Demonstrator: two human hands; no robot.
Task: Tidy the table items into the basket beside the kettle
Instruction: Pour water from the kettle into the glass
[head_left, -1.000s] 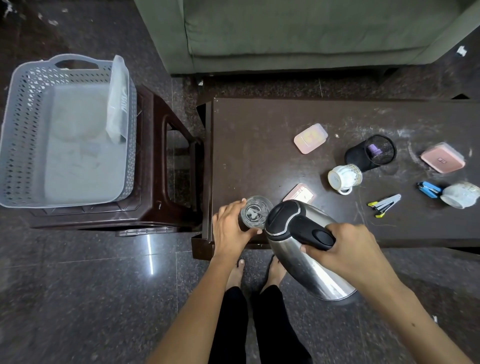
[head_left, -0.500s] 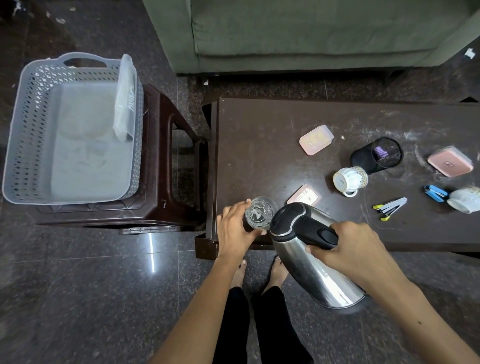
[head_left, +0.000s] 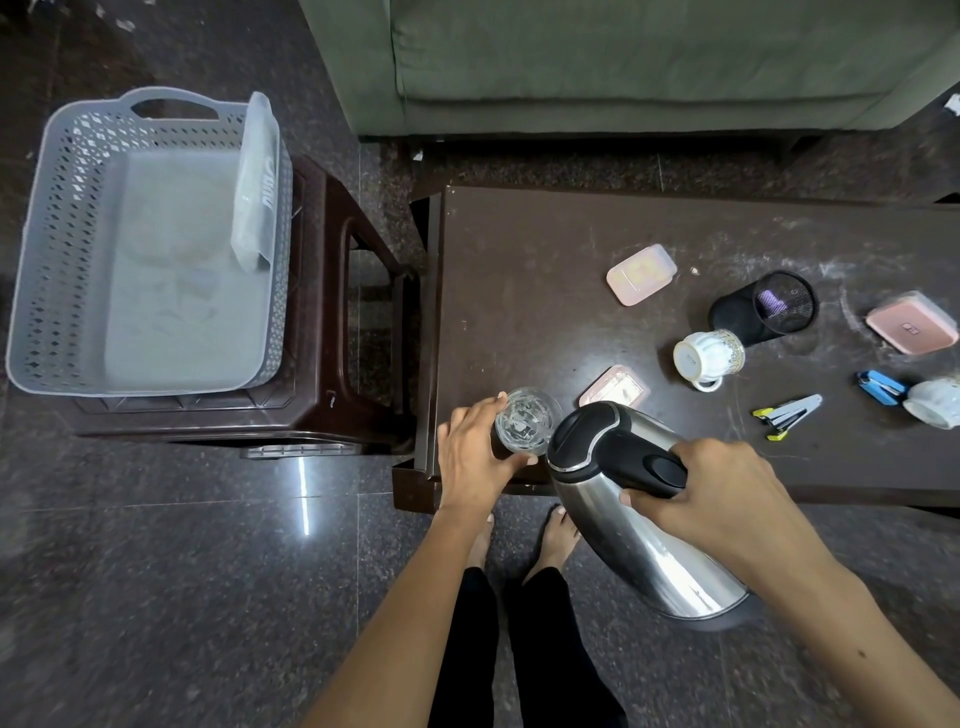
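My left hand (head_left: 475, 457) grips a clear glass (head_left: 524, 423) standing at the near left corner of the dark table (head_left: 519, 291). My right hand (head_left: 711, 499) holds the black handle of a steel kettle (head_left: 654, 540), which is tilted with its lid end toward the glass. A grey perforated basket (head_left: 57, 249) sits on a brown stool (head_left: 332, 332) to the left, with a clear plastic packet (head_left: 257, 182) leaning inside it.
On the table lie two pink boxes (head_left: 641, 274) (head_left: 911, 328), a pink card (head_left: 615, 387), a black mesh pen holder (head_left: 763, 306) on its side, two tipped cups (head_left: 706, 356) (head_left: 935, 402), a blue stapler (head_left: 880, 385) and clips (head_left: 787, 415). A green sofa (head_left: 623, 62) stands behind.
Both hands keep their grips on the glass and the kettle. The view has shifted slightly, so everything sits a little further right in the frame.
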